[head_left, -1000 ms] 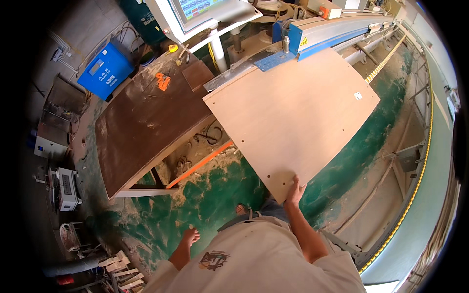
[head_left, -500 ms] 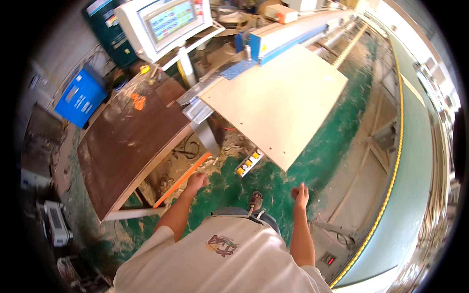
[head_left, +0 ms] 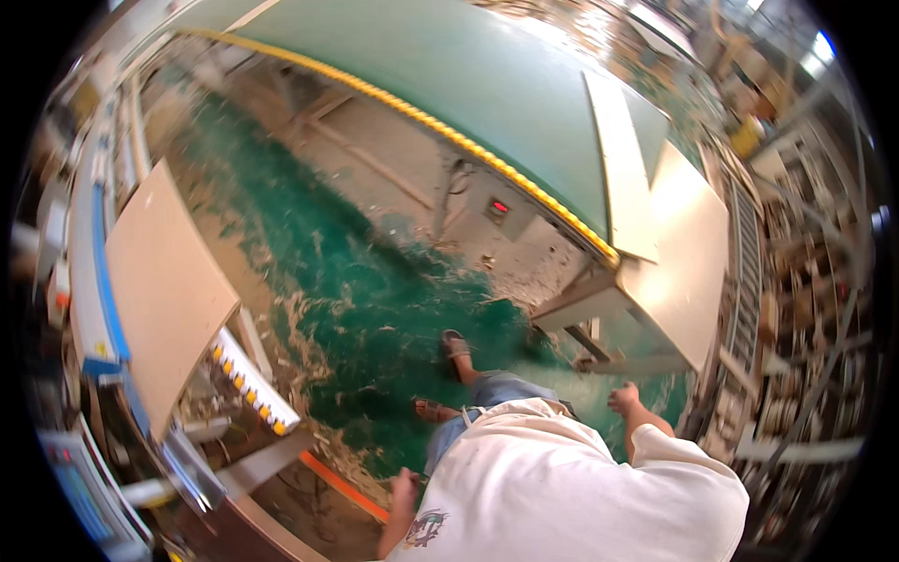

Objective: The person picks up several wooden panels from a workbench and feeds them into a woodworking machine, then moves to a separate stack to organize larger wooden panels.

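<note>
The pale tan, flat rectangular wood panel [head_left: 169, 290] is in neither of your hands. Your right hand [head_left: 626, 400] has its fingers released and loosely bent around nothing; your left hand [head_left: 405, 489] is blurred and seen nearly end-on, so you cannot tell whether its fingers are closed, though no object shows there. Just beside the left hand is a straight orange bar [head_left: 345, 487], and near the right is a broad pale board with a smooth sheen [head_left: 688, 253], at the near end of a long green-topped table [head_left: 468, 75] edged with a yellow beaded strip [head_left: 449, 140]. Further out on your left, the panel lies flat alongside a long machine with a blue rail [head_left: 108, 272], one corner jutting toward you above a white strip of yellow rollers [head_left: 248, 384]. Expect the panel to be stiff, awkward more for its breadth than its weight, and moderately heavy; its smooth face probably gives fingers little to hold, especially if dusty. Its corners look the likeliest places to chip. The free edge by the jutting corner offers the best hold, thumb on top and fingers beneath, with a second grip well apart along that edge to stop it twisting.
</note>
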{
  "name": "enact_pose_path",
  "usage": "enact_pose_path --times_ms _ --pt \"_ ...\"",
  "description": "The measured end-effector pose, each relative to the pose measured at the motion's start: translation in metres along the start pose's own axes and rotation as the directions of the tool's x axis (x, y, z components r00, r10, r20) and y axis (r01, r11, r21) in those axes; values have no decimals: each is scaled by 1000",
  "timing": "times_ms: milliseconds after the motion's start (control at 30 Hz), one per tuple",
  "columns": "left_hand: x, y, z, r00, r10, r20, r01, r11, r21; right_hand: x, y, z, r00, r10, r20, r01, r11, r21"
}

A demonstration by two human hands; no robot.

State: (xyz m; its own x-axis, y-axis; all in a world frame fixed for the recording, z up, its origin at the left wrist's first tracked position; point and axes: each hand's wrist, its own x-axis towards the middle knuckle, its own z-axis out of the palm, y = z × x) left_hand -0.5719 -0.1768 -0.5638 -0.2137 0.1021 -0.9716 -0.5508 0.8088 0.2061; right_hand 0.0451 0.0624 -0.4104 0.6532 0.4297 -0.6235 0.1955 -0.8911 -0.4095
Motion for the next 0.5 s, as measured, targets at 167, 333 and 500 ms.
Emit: enact_pose_path --times_ms 167,333,500 --pt "-57 6 44 800 418 430 -600 536 594 32 -38 -4 972 -29 234 -77 899 430" --pt "-66 89 71 977 195 87 -212 929 304 107 -124 -54 869 -450 -207 492 833 252" --pt "-118 141 88 855 475 -209 -465 880 94 167 -210 -132 445 -767 -462 725 611 -317"
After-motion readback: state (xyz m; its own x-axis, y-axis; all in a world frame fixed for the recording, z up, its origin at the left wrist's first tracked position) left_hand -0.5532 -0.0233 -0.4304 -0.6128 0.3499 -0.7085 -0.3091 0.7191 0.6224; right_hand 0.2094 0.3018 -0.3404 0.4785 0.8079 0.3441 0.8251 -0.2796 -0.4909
